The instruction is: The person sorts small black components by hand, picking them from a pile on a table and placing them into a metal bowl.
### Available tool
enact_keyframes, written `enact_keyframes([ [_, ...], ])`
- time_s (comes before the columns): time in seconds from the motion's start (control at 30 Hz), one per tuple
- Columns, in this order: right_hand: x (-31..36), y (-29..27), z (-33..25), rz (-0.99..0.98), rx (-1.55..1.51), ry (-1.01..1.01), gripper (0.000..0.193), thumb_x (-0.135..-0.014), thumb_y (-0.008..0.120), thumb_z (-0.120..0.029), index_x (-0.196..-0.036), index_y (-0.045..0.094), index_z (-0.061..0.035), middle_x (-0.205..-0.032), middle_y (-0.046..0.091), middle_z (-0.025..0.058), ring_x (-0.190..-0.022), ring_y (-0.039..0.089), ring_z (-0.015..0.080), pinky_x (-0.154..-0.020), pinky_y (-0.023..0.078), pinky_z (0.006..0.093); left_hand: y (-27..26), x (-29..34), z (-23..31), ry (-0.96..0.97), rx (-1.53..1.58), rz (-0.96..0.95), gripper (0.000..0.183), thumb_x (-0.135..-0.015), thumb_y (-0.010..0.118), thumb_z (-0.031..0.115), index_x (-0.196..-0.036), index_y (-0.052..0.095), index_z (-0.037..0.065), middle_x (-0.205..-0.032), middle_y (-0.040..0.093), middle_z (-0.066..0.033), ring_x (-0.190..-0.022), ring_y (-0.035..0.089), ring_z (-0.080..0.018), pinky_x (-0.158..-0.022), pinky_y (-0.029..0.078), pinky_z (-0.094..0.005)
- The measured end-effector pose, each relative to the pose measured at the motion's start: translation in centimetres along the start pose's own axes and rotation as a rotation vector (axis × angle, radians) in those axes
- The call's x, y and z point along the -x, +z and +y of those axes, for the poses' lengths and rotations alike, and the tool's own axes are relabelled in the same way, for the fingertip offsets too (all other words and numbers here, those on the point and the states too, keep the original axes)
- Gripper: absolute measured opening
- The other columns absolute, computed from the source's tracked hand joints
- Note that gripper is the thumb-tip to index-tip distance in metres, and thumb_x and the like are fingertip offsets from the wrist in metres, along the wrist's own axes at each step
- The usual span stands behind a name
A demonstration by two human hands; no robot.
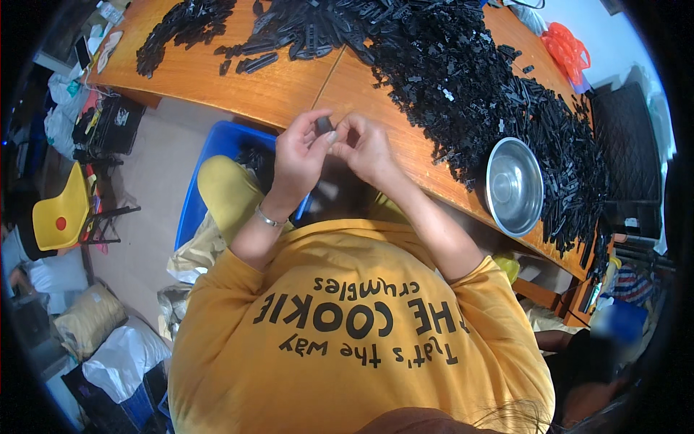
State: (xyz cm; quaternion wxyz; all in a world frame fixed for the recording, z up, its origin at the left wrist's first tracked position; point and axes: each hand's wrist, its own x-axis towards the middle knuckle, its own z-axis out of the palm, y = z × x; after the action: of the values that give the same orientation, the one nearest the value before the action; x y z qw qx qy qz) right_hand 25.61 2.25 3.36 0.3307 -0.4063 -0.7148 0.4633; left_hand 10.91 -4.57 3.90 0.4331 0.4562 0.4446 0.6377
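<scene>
My left hand (pixel 298 155) is closed around a small dark plastic part (pixel 324 126), gripped between thumb and fingers just off the table's near edge. Beside it, my right hand (pixel 370 150) has its thumb and fingers pinched together close to that part. Whatever lies between the right fingertips is too small to make out. Past my hands, a heap of long black plastic parts (pixel 307 32) lies on the wooden table (pixel 217 90). A broad pile of small black parts (pixel 448 94) spreads to the right.
At the table's right edge, a shiny metal bowl (pixel 515 184) sits against the pile. Below the table, a blue bin (pixel 196 189) stands by my knee. A red plastic bag (pixel 565 52) lies far right. To the left are a yellow chair (pixel 59 211) and a white sack (pixel 129 356).
</scene>
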Motion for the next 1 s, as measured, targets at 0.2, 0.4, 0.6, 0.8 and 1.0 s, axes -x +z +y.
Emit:
enact_keyframes([
  [0.2, -0.2, -0.3, 0.0, -0.29, 0.104, -0.064, 0.029, -0.079, 0.092, -0.025, -0.08, 0.069, -0.0072, -0.072, 0.07, 0.0104, -0.068, 0.067, 0.0261, -0.065, 0.053, 0.0404, -2.8, 1.7, 0.2, -0.189, -0.138, -0.021, 0.03, -0.098, 0.068, 0.0, -0.129, 0.064, -0.001, -0.105, 0.07, -0.0065, -0.099, 0.07, -0.013, -0.086, 0.055, -0.0253],
  [0.4, -6.9, -6.1, 1.7, 0.102, 0.723, -0.351, 0.014, -0.089, 0.078, -0.02, -0.091, 0.074, -0.0067, -0.092, 0.07, 0.0142, -0.078, 0.073, 0.032, -0.072, 0.059, 0.0431, -10.3, 2.8, -0.3, -0.025, -1.097, -0.029, 0.026, -0.085, 0.08, 0.01, -0.11, 0.074, 0.008, -0.098, 0.073, -0.0149, -0.093, 0.069, -0.0359, -0.084, 0.056, -0.0414],
  [0.6, -10.2, -7.8, 2.8, 0.047, 1.153, -0.298, 0.01, -0.09, 0.063, -0.006, -0.096, 0.07, -0.0044, -0.104, 0.066, 0.0193, -0.083, 0.075, 0.0374, -0.071, 0.062, 0.0452, -10.5, -4.7, 1.5, 0.257, -1.263, 0.228, 0.012, -0.088, 0.074, 0.009, -0.1, 0.075, 0.007, -0.098, 0.071, -0.0153, -0.099, 0.067, -0.0376, -0.086, 0.056, -0.047],
  [0.8, -9.9, -7.2, 3.2, 0.023, 1.134, -0.367, 0.008, -0.086, 0.065, -0.005, -0.094, 0.067, -0.0038, -0.099, 0.068, 0.0188, -0.077, 0.074, 0.0379, -0.067, 0.062, 0.0453, -12.1, -13.0, 0.5, 0.342, -1.429, 0.264, 0.017, -0.088, 0.076, 0.007, -0.105, 0.075, 0.004, -0.108, 0.068, -0.017, -0.106, 0.063, -0.0373, -0.094, 0.052, -0.0457],
  [1.0, -7.9, -6.2, 2.7, 0.033, 0.771, -0.408, 0.012, -0.091, 0.069, -0.012, -0.091, 0.061, -0.0024, -0.089, 0.069, 0.0215, -0.08, 0.07, 0.0432, -0.069, 0.058, 0.051, -11.5, -12.7, -1.0, 0.346, -1.424, 0.209, 0.016, -0.083, 0.082, 0.008, -0.086, 0.067, 0.004, -0.094, 0.068, -0.0132, -0.093, 0.065, -0.0361, -0.082, 0.054, -0.0463],
])
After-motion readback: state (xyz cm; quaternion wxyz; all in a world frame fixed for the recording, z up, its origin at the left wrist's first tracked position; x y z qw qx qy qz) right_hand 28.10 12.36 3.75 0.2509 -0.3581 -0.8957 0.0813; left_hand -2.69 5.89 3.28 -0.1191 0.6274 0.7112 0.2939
